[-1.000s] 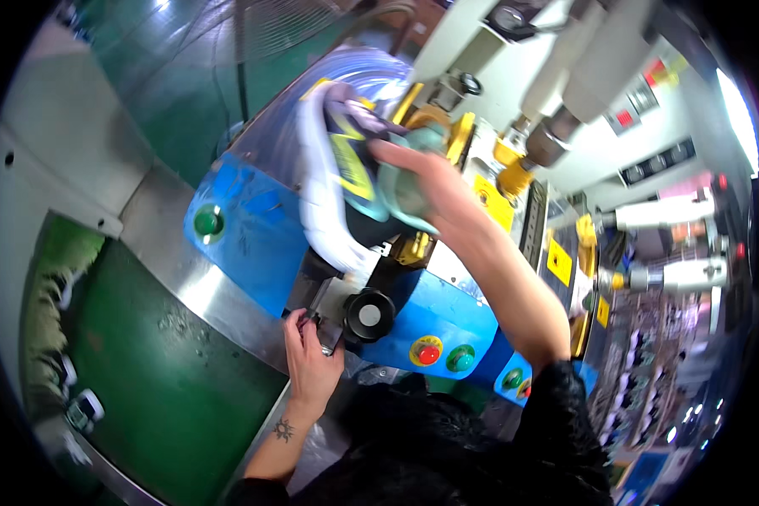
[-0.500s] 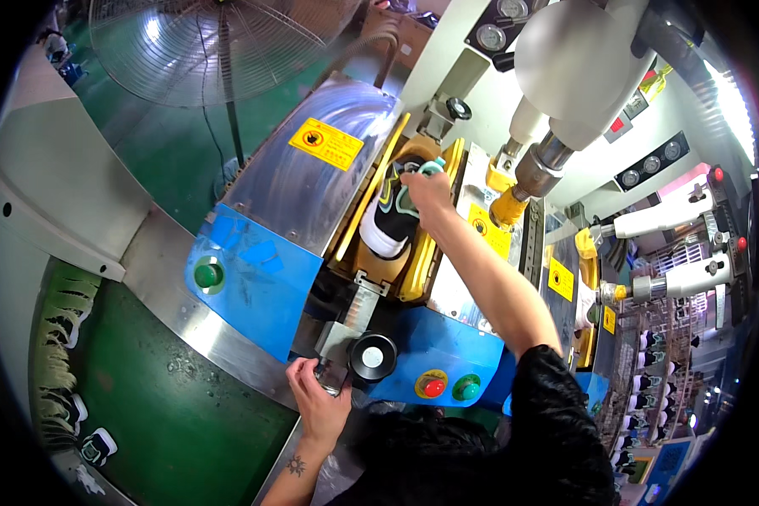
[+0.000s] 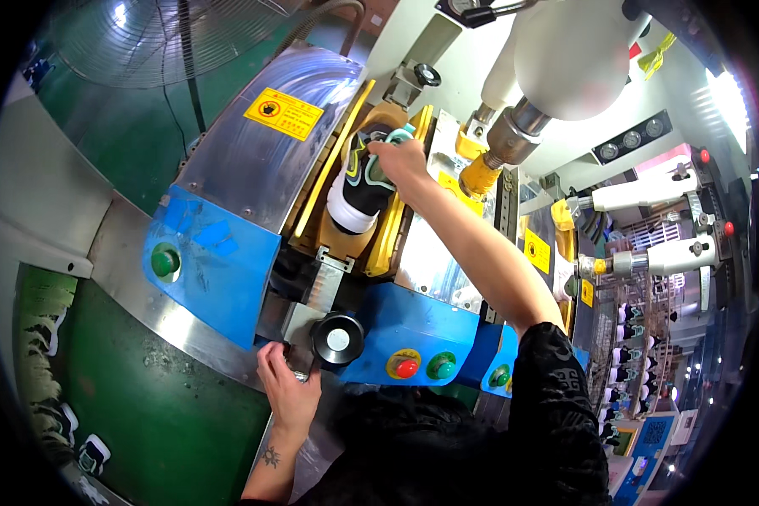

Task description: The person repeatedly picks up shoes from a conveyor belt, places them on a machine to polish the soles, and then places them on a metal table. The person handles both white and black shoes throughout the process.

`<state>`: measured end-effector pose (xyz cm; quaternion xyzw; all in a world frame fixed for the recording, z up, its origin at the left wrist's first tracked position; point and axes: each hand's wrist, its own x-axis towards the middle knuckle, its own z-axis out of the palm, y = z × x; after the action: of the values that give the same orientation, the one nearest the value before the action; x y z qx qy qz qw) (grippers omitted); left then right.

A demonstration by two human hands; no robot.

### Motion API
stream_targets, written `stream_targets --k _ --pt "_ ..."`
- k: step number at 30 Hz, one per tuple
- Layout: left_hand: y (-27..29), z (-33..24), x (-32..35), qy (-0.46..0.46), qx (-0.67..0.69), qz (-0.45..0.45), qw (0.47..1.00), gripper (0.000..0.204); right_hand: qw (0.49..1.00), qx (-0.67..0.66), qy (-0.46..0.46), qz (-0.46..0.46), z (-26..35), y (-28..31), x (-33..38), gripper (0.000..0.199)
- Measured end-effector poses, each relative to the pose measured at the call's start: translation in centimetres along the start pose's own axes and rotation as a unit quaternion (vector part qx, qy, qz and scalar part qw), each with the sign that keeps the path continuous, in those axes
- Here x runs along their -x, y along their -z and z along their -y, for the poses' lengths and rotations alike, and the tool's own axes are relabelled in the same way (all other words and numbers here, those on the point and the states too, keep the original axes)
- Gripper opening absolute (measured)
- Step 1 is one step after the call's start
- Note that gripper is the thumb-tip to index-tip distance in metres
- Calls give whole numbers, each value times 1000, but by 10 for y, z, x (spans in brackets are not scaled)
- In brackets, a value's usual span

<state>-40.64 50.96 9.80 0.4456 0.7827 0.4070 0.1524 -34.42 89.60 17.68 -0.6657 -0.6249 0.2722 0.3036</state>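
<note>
A black and white sneaker (image 3: 351,209) with pale green and yellow trim sits in the press cradle between two yellow side pads (image 3: 387,239). My right hand (image 3: 402,165) is closed on the sneaker's upper near its mint-green tongue or collar. Below the cradle, a metal slide (image 3: 300,324) runs toward me, with a round black knob (image 3: 337,339) on its right side. My left hand (image 3: 292,396) curls its fingers round the near end of this slide; the exact part under the fingertips is partly hidden.
A white press ram with a yellow tip (image 3: 481,175) hangs right of the cradle. Red (image 3: 406,368) and green (image 3: 441,365) buttons sit on the blue front panel. A wire fan (image 3: 156,42) stands at far left. More shoes fill a rack (image 3: 628,354) at right.
The whole view has shifted, so the machine appears further left and slightly higher. Both hands keep their places, the right on the sneaker and the left at the slide's end.
</note>
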Motion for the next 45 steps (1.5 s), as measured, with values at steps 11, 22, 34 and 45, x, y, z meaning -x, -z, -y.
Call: stream_targets --k 11,22,34,45 --pt "3 10 -13 -37 -25 124 991 41 710 54 620 330 -3 -13 229 68" --pt "14 8 19 71 -56 102 991 55 844 -142 460 236 -1 16 206 59" --pt "22 0 10 96 -57 115 987 61 988 -19 129 -80 -21 -39 72 81" --pt "5 25 25 -28 18 10 999 65 960 -75 247 -105 -43 -3 94 51"
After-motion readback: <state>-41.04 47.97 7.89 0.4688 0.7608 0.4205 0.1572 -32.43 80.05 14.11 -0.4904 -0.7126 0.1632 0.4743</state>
